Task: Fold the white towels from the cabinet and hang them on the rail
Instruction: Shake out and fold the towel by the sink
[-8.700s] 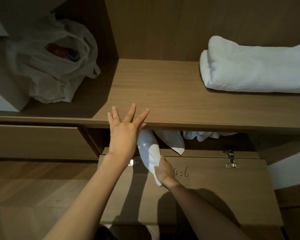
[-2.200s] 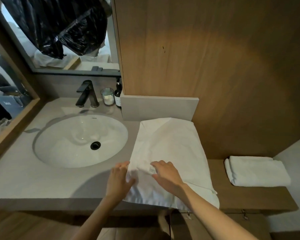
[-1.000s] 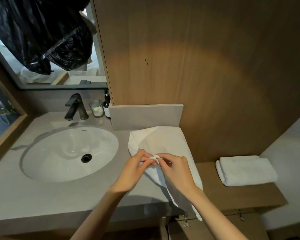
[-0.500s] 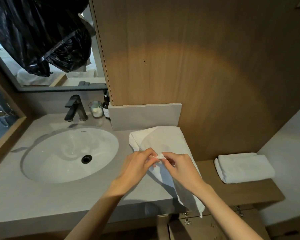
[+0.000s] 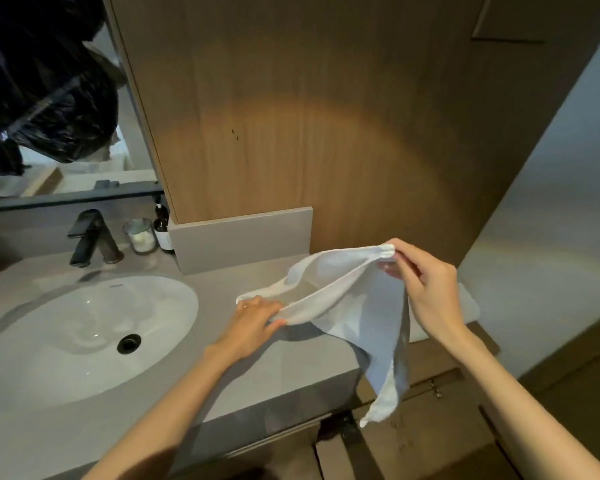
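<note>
Since half a second ago, we find the hands drawn apart. Beside the sink (image 5: 84,334), our left hand (image 5: 253,323) pinches the white towel (image 5: 354,306) low over the counter (image 5: 291,362); our right hand (image 5: 426,292) clamps its fingers on the raised corner, the rest hanging past the counter's edge.

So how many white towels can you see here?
2. The first towel is held between the left hand and right hand over the counter. The second towel lies on the wooden shelf, mostly hidden behind the right hand. Others may be hidden.

A dim scene with a warm pool of light on the wooden wall (image 5: 326,133), soft shadows and wide-angle bending at the edges.
</note>
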The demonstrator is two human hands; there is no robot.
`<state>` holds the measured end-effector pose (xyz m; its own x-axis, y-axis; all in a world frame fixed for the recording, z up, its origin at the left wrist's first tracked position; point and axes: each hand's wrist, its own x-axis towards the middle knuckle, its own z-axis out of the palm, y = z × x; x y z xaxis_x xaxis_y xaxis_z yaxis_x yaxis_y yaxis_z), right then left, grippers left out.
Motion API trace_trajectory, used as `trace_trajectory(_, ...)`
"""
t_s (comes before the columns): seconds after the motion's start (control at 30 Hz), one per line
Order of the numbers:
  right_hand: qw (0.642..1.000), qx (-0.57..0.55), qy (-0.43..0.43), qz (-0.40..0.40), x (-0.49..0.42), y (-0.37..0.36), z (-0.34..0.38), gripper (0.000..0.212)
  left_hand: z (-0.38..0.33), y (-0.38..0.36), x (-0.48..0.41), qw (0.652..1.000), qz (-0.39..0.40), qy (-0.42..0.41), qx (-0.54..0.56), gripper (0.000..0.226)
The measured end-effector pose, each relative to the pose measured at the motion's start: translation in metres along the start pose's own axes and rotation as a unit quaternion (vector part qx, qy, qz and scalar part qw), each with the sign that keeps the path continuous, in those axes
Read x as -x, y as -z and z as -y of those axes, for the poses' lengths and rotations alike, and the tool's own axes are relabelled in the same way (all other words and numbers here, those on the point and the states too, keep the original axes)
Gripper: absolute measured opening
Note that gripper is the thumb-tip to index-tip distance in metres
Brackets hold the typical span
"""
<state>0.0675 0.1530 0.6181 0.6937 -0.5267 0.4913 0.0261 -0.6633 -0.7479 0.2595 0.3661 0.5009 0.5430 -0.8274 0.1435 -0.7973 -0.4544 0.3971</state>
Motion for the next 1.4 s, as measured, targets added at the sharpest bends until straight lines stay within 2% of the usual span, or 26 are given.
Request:
trace_trajectory(0.1, 0.998, -0.018, 0.005, -0.053, 0.005, 0.026, 0.01, 0.02, -0.004, -0.012, 0.002, 0.999, 0.041, -0.021, -0.021, 0.048)
trace_trajectory(0.17, 0.996, -0.01, 0.011, -0.083, 0.009, 0.039, 0.011, 0.025, -0.004, -0.021, 0.004, 0.997, 0.059, -0.011, -0.039, 0.038)
trace_trajectory(0.27, 0.993, 0.013, -0.017, -0.119, 0.017, 0.055, -0.008, 0.02, -0.009, -0.023, 0.001, 0.998, 0.045, -0.013, -0.046, 0.019)
trace_trajectory(0.33, 0.988, 0.021, -0.05, -0.144, 0.022, 0.067, -0.027, 0.018, -0.016, -0.014, -0.005, 0.999, 0.011, -0.016, -0.03, 0.016)
trace_trajectory(0.4, 0.983, 0.03, -0.072, -0.168, 0.025, 0.079, -0.041, 0.018, -0.024, 0.001, -0.008, 0.998, -0.039, -0.028, -0.027, 0.025)
trace_trajectory(0.47, 0.978, 0.033, -0.084, -0.187, 0.027, 0.09, -0.051, 0.019, -0.035, 0.02, -0.011, 0.99, -0.107, -0.038, -0.083, 0.034)
trace_trajectory(0.6, 0.973, 0.018, -0.085, -0.215, 0.025, 0.11, -0.058, 0.021, -0.071, 0.053, -0.011, 0.967, -0.196, -0.046, -0.157, 0.024)
trace_trajectory(0.73, 0.969, -0.011, -0.075, -0.236, 0.02, 0.138, -0.057, 0.02, -0.112, 0.073, -0.012, 0.932, -0.273, -0.045, -0.233, 0.012)
trace_trajectory(0.8, 0.968, -0.029, -0.066, -0.241, 0.018, 0.156, -0.057, 0.022, -0.136, 0.081, -0.012, 0.916, -0.291, -0.027, -0.273, 0.026)
trace_trajectory(0.9, 0.966, -0.053, -0.056, -0.246, 0.015, 0.183, -0.054, 0.023, -0.173, 0.092, -0.005, 0.887, -0.339, -0.015, -0.314, 0.029)
trace_trajectory(1.1, 0.958, -0.083, -0.01, -0.273, 0.011, 0.213, -0.04, 0.025, -0.233, 0.115, 0.024, 0.806, -0.494, 0.021, -0.324, 0.029)
trace_trajectory(1.17, 0.958, -0.092, -0.008, -0.27, 0.016, 0.205, -0.048, 0.024, -0.24, 0.11, 0.038, 0.786, -0.522, 0.035, -0.33, 0.028)
trace_trajectory(1.23, 0.977, -0.076, -0.063, -0.191, 0.026, 0.19, -0.071, 0.025, -0.232, 0.089, 0.056, 0.813, -0.468, 0.058, -0.342, 0.026)
trace_trajectory(1.3, 0.984, -0.076, -0.144, -0.067, 0.04, 0.172, -0.098, 0.027, -0.209, 0.061, 0.078, 0.862, -0.351, 0.072, -0.358, 0.029)
trace_trajectory(1.37, 0.982, -0.081, -0.17, 0.015, 0.057, 0.156, -0.116, 0.024, -0.187, 0.035, 0.105, 0.893, -0.249, 0.108, -0.358, 0.035)
trace_trajectory(1.4, 0.98, -0.09, -0.171, 0.038, 0.063, 0.148, -0.119, 0.022, -0.179, 0.028, 0.116, 0.897, -0.223, 0.13, -0.357, 0.035)
